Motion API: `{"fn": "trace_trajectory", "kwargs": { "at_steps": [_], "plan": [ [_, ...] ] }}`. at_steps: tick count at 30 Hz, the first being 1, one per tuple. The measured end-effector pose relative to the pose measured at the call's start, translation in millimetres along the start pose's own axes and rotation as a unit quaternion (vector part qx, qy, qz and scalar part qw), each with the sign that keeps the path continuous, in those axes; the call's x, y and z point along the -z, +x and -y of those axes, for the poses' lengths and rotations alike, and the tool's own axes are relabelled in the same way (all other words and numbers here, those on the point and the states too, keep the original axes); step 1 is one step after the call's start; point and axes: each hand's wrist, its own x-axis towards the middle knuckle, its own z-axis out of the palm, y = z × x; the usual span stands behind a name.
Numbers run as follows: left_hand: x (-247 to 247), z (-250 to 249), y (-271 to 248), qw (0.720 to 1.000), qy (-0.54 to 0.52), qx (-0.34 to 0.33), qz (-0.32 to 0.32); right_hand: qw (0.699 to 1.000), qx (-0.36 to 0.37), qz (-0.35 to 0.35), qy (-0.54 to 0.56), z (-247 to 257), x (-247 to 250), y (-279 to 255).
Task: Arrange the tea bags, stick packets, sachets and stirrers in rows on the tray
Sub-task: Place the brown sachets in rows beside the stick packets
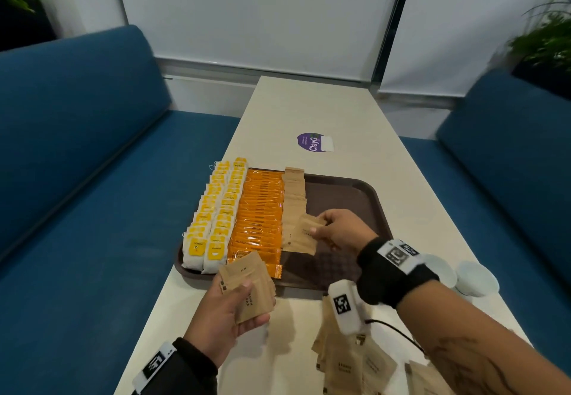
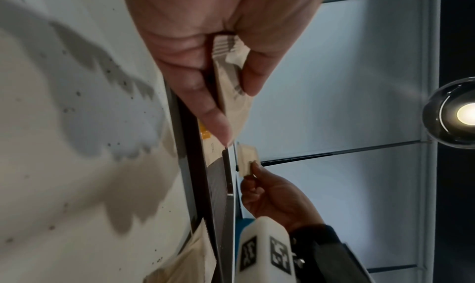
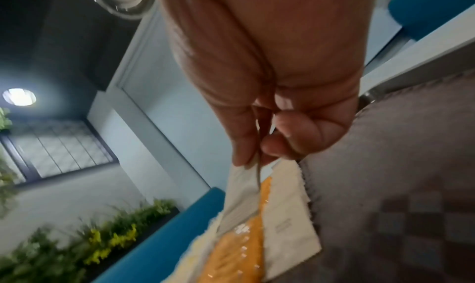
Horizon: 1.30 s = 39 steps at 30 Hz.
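The brown tray (image 1: 355,189) keeps bare floor from 12 to 4 o'clock, right of the sachet row (image 1: 295,197). The right hand (image 1: 340,229) pinches one sachet (image 1: 304,234) over it; the left hand (image 1: 230,317) grips a stack of sachets (image 1: 247,283) at the 6 o'clock rim. Cream table (image 1: 312,107), blue benches (image 1: 77,135).

This looks like a café or office break-area booth. Two blue upholstered benches (image 1: 77,135) face each other across a long pale table (image 1: 312,107), which carries a purple branded sticker (image 1: 313,142) near its far end. Roller blinds (image 1: 247,8) cover the windows behind, potted plants (image 1: 547,39) stand at the corners, and globe pendant lamps (image 2: 454,112) hang overhead (one lit).
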Motion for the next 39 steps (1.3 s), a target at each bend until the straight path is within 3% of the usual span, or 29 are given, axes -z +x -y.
{"fn": "trace_trajectory", "kwargs": {
  "at_steps": [11,15,20,23,26,29,34,39],
  "plan": [
    [3,-4,1,1.000,-0.021,0.014,0.009,0.974,-0.110,0.061,-0.186,-4,-22,64],
    [3,-2,0,0.999,-0.028,0.022,0.030,0.978,-0.093,0.034,-0.183,-4,-21,70],
    [0,-1,-2,0.999,-0.015,0.024,0.045,0.965,-0.181,0.095,-0.163,8,-21,66],
    [1,-2,-3,0.999,-0.007,0.017,0.039,0.981,-0.147,0.069,-0.103,10,-10,53],
    [2,-2,-4,1.000,-0.008,0.005,0.029,0.995,-0.044,0.014,-0.088,10,-3,26],
    [-1,1,-6,0.999,-0.010,-0.013,0.036,0.995,0.014,0.040,-0.087,10,-5,-17],
    [-9,10,-12,0.998,0.004,-0.043,0.041,0.990,-0.012,0.141,-0.030,-15,-34,-74],
    [-11,20,-15,0.998,0.010,-0.053,0.034,0.988,-0.018,0.084,0.129,-44,-64,-94]
  ]
}}
